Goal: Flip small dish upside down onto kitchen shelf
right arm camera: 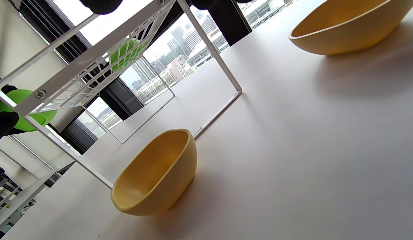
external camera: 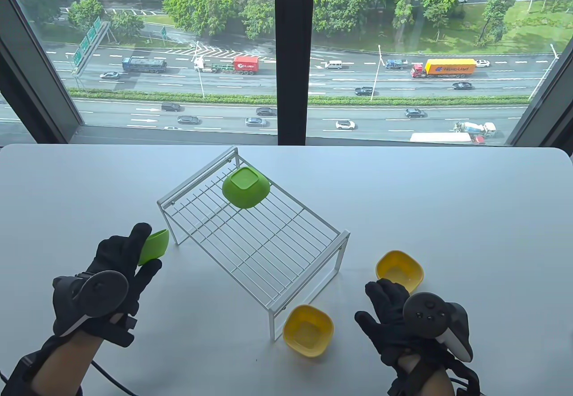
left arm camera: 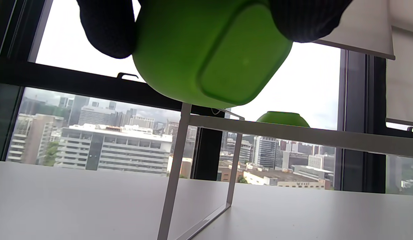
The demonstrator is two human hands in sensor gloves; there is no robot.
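1. Left hand (external camera: 114, 264) grips a green dish (external camera: 153, 246) on edge, held above the table, just left of the wire shelf (external camera: 255, 230).
2. Right hand (external camera: 394, 320): fingers spread, holding nothing, between two yellow dishes (external camera: 309, 330).
3. Second green dish (external camera: 245, 187) sits inverted on the shelf, beyond the gripped one.

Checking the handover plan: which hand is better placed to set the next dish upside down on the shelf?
Left. The left hand already holds a green dish beside the shelf; the right hand holds nothing.
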